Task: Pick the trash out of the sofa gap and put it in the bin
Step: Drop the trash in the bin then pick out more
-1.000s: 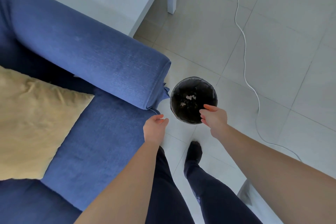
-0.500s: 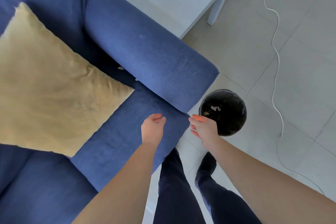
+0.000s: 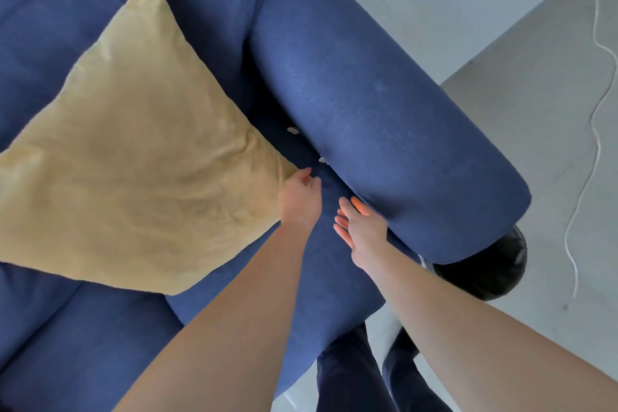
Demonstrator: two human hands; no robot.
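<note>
Below you, both hands reach over the blue sofa seat (image 3: 321, 278) toward the gap beside the armrest (image 3: 384, 117). Your left hand (image 3: 300, 201) hovers with fingers loosely curled and empty, just beside the corner of the yellow cushion (image 3: 133, 150). Your right hand (image 3: 363, 231) lies open, fingers spread, against the base of the armrest. Two small pale scraps of trash (image 3: 293, 130) sit in the gap, beyond both hands. Partly hidden behind the armrest's end, the black bin (image 3: 495, 271) stands on the tiled floor (image 3: 535, 144), near a white cable (image 3: 595, 130).
</note>
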